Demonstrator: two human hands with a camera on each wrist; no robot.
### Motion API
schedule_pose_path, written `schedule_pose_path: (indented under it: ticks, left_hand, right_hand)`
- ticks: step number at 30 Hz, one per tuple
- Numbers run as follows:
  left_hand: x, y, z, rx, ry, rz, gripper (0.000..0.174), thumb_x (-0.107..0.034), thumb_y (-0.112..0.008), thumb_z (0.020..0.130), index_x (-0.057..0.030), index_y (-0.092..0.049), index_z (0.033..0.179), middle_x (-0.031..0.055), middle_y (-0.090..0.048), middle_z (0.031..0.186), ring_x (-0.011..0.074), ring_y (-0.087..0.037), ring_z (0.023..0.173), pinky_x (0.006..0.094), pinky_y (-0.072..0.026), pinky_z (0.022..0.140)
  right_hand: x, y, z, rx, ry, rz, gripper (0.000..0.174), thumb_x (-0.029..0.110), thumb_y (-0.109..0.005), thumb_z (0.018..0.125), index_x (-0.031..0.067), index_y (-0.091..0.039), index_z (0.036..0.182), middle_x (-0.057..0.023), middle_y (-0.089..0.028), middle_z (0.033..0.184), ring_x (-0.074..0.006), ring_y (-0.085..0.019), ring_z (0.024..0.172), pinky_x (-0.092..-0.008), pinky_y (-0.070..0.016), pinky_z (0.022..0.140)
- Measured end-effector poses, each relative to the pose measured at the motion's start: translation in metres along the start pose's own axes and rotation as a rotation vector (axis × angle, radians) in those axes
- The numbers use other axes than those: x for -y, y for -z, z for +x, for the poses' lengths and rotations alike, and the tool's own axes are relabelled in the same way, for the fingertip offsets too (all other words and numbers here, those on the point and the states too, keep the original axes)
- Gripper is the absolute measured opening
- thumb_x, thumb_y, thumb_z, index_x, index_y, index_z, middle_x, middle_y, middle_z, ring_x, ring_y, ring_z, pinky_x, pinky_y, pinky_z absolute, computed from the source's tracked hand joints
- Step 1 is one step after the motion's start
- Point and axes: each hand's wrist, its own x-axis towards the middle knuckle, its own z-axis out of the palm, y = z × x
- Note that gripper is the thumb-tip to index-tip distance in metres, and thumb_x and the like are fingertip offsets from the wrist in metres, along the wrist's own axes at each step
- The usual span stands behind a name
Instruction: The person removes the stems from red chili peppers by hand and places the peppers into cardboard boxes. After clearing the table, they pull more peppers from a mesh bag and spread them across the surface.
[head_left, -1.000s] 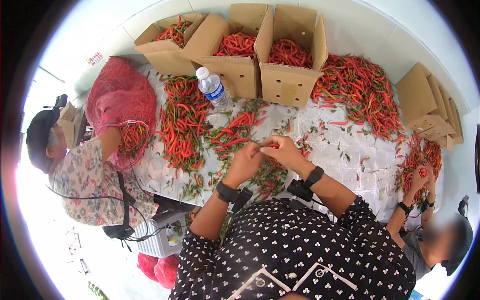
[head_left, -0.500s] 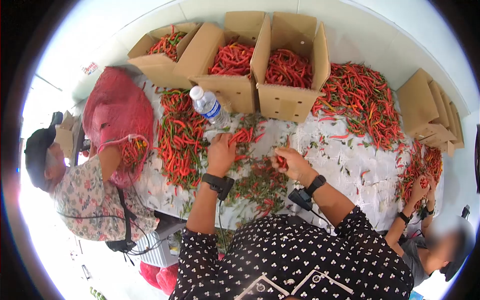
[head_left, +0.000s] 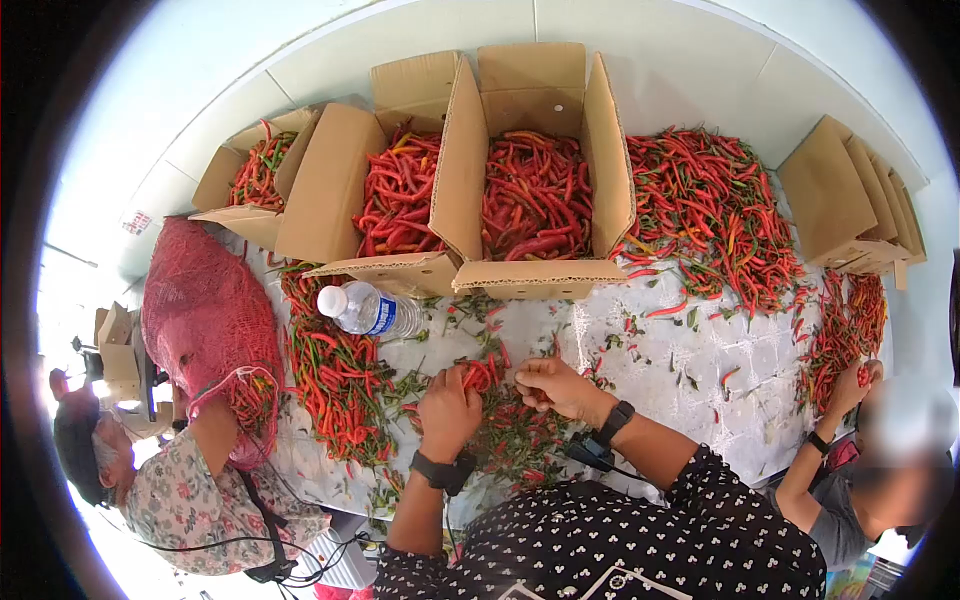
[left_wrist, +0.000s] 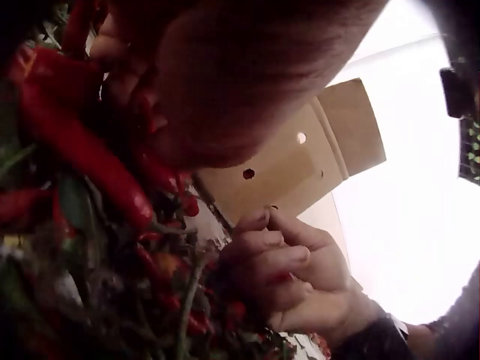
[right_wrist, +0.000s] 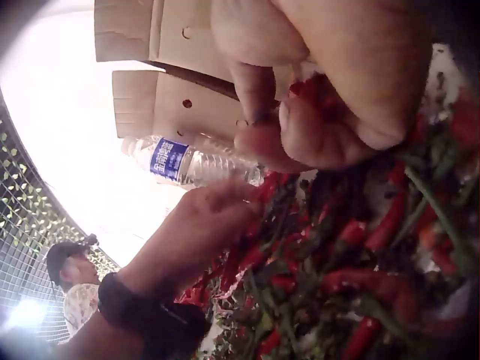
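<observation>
The left hand point(head_left: 448, 412) is at a small heap of red chillies point(head_left: 484, 374) on the table; in the left wrist view its curled fingers hold red chilli, partly hidden by the hand itself. Just to the right, the right hand point(head_left: 562, 390) is raised over the leafy scraps, palm turned inward. Its fingers curl around red chillies point(right_wrist: 319, 91) in the right wrist view, with thumb and fingertip close together. Green stems, leaves and loose chillies point(right_wrist: 360, 281) lie below both hands.
Open cardboard boxes point(head_left: 540, 272) of chillies stand behind, with a water bottle point(head_left: 372, 310) lying in front. Chilli piles point(head_left: 335, 385) are left and right point(head_left: 715, 210). A red mesh sack point(head_left: 210, 320) and one person are at left, another person at right, near folded boxes point(head_left: 828, 195).
The two hands, together a second ago, are now apart, the left one at the red chillies. The head view has shifted, so boxes and bottle appear lower and further left.
</observation>
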Motion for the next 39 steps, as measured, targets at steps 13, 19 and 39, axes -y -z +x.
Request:
schedule_pose_path:
  ticks: [13, 19, 39]
  left_hand:
    - [-0.009, 0.008, -0.011, 0.026, -0.047, -0.008, 0.018, -0.012, -0.054, 0.068, -0.0014, -0.052, 0.082, 0.0150, -0.056, 0.075, 0.0320, -0.056, 0.068, 0.0423, -0.0457, 0.060]
    - [-0.002, 0.007, -0.017, 0.088, -0.027, -0.085, 0.019, -0.013, -0.053, 0.069, -0.0017, -0.053, 0.084, 0.0158, -0.056, 0.077, 0.0330, -0.056, 0.070, 0.0427, -0.0458, 0.061]
    - [0.023, 0.016, -0.002, 0.200, -0.075, -0.312, 0.021, -0.014, -0.054, 0.071, -0.0064, -0.056, 0.091, 0.0119, -0.058, 0.078, 0.0303, -0.057, 0.066, 0.0399, -0.0463, 0.057]
  right_hand:
    - [0.266, -0.105, -0.121, -0.211, 0.446, -1.056, 0.018, 0.022, -0.057, 0.081, 0.0052, -0.061, 0.083, 0.0038, -0.054, 0.065, -0.0034, -0.044, 0.056, -0.0220, -0.0376, 0.050]
    - [0.331, -0.103, -0.024, -0.211, 0.224, -2.028, 0.025, 0.021, -0.065, 0.070, 0.0006, -0.065, 0.084, -0.0126, -0.064, 0.075, -0.0216, -0.060, 0.067, -0.0358, -0.0465, 0.058]
    - [0.287, -0.027, 0.056, -0.477, -0.248, -2.117, 0.030, 0.026, -0.064, 0.067, 0.0013, -0.066, 0.084, -0.0183, -0.063, 0.088, -0.0311, -0.061, 0.078, -0.0394, -0.0481, 0.067]
